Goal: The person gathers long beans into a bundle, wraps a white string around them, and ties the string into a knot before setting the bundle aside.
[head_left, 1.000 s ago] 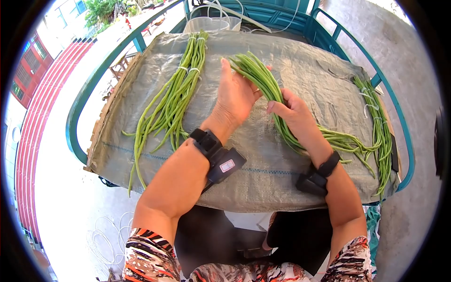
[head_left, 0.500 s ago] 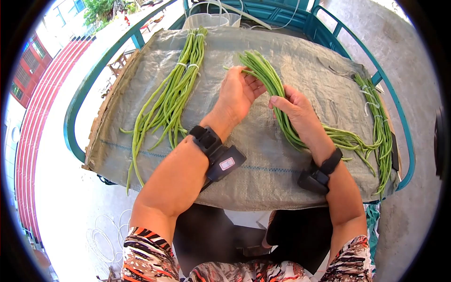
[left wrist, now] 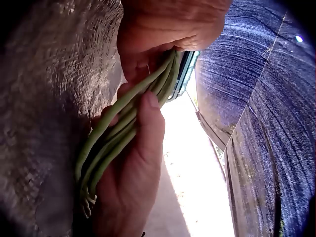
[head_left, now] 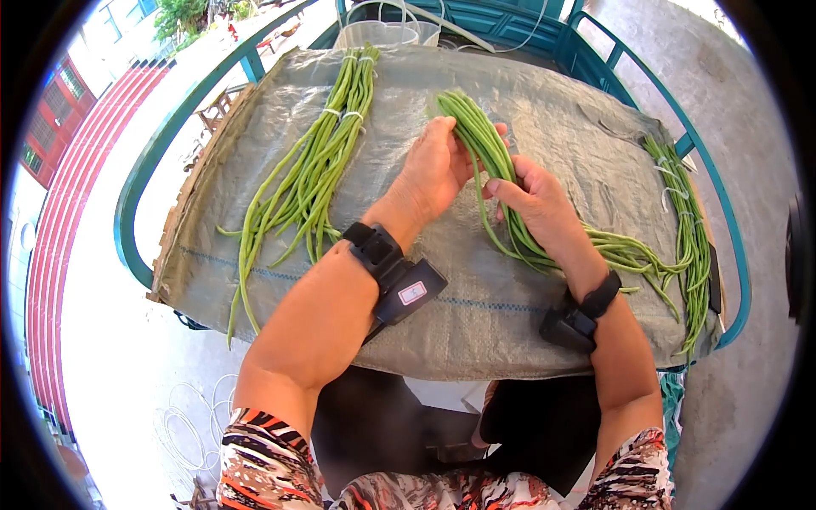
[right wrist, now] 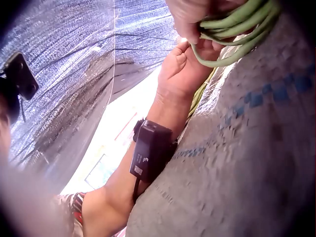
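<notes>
A bundle of long green beans (head_left: 486,140) runs between the two hands in the head view. The left hand (head_left: 432,174) has its fingers behind the upper part, fingertips showing on the far side. The right hand (head_left: 544,208) grips the bundle lower down, thumb across the front. One bean loops out left of the bundle, beside the right thumb. In the left wrist view the right hand (left wrist: 133,168) presses its thumb on the beans (left wrist: 116,131), whose upper ends run into the left hand (left wrist: 170,24). The right wrist view shows bent beans (right wrist: 237,29) under the right hand (right wrist: 195,15).
Tied beans (head_left: 331,144) lie at the left of the grey woven sheet (head_left: 408,340); another tied bunch (head_left: 684,212) lies at the right edge. Loose bean ends (head_left: 625,251) spread beside the right forearm. Teal rails (head_left: 140,183) flank the sheet, with clear buckets (head_left: 374,34) behind.
The left hand has moved slightly right and closed in around the upper bundle. A single bean now bows out on the bundle's left side. The right hand keeps its hold, almost in place.
</notes>
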Motion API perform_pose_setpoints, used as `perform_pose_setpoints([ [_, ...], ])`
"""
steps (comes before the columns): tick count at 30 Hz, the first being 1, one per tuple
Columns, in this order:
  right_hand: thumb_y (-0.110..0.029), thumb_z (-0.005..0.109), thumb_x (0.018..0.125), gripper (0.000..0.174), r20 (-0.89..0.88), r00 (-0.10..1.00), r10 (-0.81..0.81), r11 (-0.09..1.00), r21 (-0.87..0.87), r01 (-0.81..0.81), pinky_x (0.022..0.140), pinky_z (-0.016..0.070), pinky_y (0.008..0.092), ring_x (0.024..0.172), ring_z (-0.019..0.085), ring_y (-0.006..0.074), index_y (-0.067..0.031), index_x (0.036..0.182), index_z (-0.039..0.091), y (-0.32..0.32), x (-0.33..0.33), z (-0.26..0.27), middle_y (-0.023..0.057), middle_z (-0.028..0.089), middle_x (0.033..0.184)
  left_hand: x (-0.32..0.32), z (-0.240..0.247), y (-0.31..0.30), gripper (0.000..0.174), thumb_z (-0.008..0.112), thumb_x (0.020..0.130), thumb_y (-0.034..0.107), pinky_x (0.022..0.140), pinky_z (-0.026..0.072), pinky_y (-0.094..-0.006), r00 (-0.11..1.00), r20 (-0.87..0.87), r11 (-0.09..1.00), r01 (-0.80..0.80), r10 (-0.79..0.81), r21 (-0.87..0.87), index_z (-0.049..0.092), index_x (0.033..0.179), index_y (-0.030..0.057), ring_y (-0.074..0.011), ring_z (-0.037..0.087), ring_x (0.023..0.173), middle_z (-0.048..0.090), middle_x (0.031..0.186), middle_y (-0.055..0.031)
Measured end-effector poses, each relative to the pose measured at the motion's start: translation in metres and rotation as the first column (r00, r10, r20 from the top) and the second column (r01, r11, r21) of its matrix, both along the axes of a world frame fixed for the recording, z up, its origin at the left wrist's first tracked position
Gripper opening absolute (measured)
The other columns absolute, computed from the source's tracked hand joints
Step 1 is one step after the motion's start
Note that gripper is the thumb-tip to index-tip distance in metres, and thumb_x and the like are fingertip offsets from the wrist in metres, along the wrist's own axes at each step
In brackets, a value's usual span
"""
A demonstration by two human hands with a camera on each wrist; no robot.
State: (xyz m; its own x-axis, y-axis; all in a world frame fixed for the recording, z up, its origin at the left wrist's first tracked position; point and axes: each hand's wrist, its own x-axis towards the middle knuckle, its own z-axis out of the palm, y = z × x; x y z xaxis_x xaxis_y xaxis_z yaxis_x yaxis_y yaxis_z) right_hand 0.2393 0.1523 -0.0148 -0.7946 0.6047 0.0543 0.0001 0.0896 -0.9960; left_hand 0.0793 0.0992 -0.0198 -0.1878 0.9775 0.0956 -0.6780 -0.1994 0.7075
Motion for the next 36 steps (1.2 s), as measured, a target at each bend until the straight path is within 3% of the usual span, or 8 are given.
perform_pose_setpoints([
  [5, -0.017, 0.062, 0.085, 0.028, 0.067, 0.997, 0.023, 0.994, 0.106, -0.030, 0.064, 0.0455, 0.0241, 0.069, 0.054, 0.0083, -0.0024, 0.107, 0.057, 0.001, -0.002, -0.002, 0.0015, 0.059, 0.084, 0.007, 0.004, -0.001, 0.049, 0.021, 0.101, 0.039, 0.097, 0.0451, -0.0435, 0.997, 0.070, 1.000, -0.015, 0.014, 0.018, 0.045, 0.118, -0.0009, -0.0307, 0.055, 0.110, 0.054, 0.121, -0.0198],
  [8, -0.018, 0.063, 0.084, 0.029, 0.104, 0.995, 0.006, 0.986, 0.166, -0.023, 0.063, 0.0459, 0.0250, 0.068, 0.055, 0.0089, -0.0019, 0.108, 0.056, 0.000, -0.004, -0.004, 0.0020, 0.059, 0.083, 0.008, 0.003, -0.003, 0.042, 0.036, 0.100, 0.038, 0.092, 0.0489, -0.0407, 0.993, 0.114, 1.000, -0.022, 0.023, -0.006, 0.046, 0.114, -0.0003, -0.0285, 0.056, 0.106, 0.056, 0.113, -0.0170],
  [14, -0.019, 0.064, 0.083, 0.034, 0.219, 0.974, -0.057, 0.943, 0.331, -0.019, 0.064, 0.0474, 0.0276, 0.068, 0.058, 0.0134, 0.0002, 0.110, 0.055, -0.006, -0.005, -0.003, 0.0070, 0.061, 0.082, 0.004, -0.014, 0.003, 0.020, 0.059, 0.091, 0.014, 0.082, 0.0524, -0.0361, 0.995, 0.068, 0.997, -0.064, 0.066, -0.041, 0.051, 0.104, 0.0012, -0.0235, 0.060, 0.090, 0.058, 0.096, -0.0101],
  [18, -0.027, 0.068, 0.080, 0.046, 0.321, 0.939, -0.124, 0.907, 0.420, -0.024, 0.070, 0.0485, 0.0330, 0.076, 0.063, 0.0218, -0.0006, 0.114, 0.053, -0.003, -0.006, -0.006, 0.0125, 0.063, 0.089, 0.011, -0.005, -0.001, 0.016, 0.058, 0.092, 0.015, 0.081, 0.0526, -0.0370, 0.974, 0.193, 0.984, -0.091, 0.120, -0.152, 0.053, 0.099, 0.0011, -0.0224, 0.060, 0.086, 0.059, 0.090, -0.0081],
  [21, -0.032, 0.072, 0.074, 0.061, 0.200, 0.958, -0.203, 0.794, 0.607, 0.042, 0.073, 0.0487, 0.0381, 0.086, 0.064, 0.0297, -0.0037, 0.122, 0.047, -0.010, -0.006, -0.004, 0.0157, 0.064, 0.097, 0.016, 0.003, -0.005, 0.013, 0.056, 0.093, 0.015, 0.080, 0.0529, -0.0381, 0.967, 0.221, 0.985, -0.097, 0.128, -0.146, 0.053, 0.095, 0.0020, -0.0223, 0.060, 0.084, 0.059, 0.087, -0.0080],
  [24, -0.031, 0.072, 0.070, 0.072, 0.443, 0.826, -0.348, 0.669, 0.735, -0.112, 0.075, 0.0488, 0.0409, 0.092, 0.063, 0.0338, -0.0073, 0.130, 0.039, -0.025, 0.000, 0.016, 0.0168, 0.064, 0.103, 0.014, -0.002, -0.001, 0.013, 0.052, 0.094, 0.014, 0.078, 0.0529, -0.0401, 0.960, 0.234, 0.986, -0.131, 0.153, -0.107, 0.052, 0.090, 0.0026, -0.0227, 0.059, 0.079, 0.058, 0.084, -0.0090],
  [30, -0.017, 0.064, 0.073, 0.051, 0.528, 0.703, -0.475, 0.562, 0.798, -0.220, 0.074, 0.0482, 0.0428, 0.092, 0.062, 0.0332, -0.0095, 0.120, 0.044, -0.027, 0.010, 0.025, 0.0142, 0.064, 0.098, 0.010, -0.009, 0.003, 0.013, 0.051, 0.096, 0.013, 0.088, 0.0500, -0.0444, 0.935, 0.304, 0.981, -0.158, 0.185, -0.111, 0.049, 0.086, 0.0042, -0.0180, 0.052, 0.071, 0.052, 0.078, -0.0051],
  [36, -0.013, 0.062, 0.073, 0.032, 0.515, 0.658, -0.550, 0.457, 0.845, -0.279, 0.073, 0.0458, 0.0442, 0.091, 0.060, 0.0333, -0.0081, 0.102, 0.051, -0.015, 0.042, 0.030, 0.0126, 0.063, 0.092, 0.002, -0.019, 0.007, 0.015, 0.049, 0.096, 0.012, 0.084, 0.0504, -0.0433, 0.904, 0.340, 0.963, -0.215, 0.260, -0.163, 0.048, 0.084, 0.0030, -0.0194, 0.052, 0.071, 0.051, 0.076, -0.0070],
])
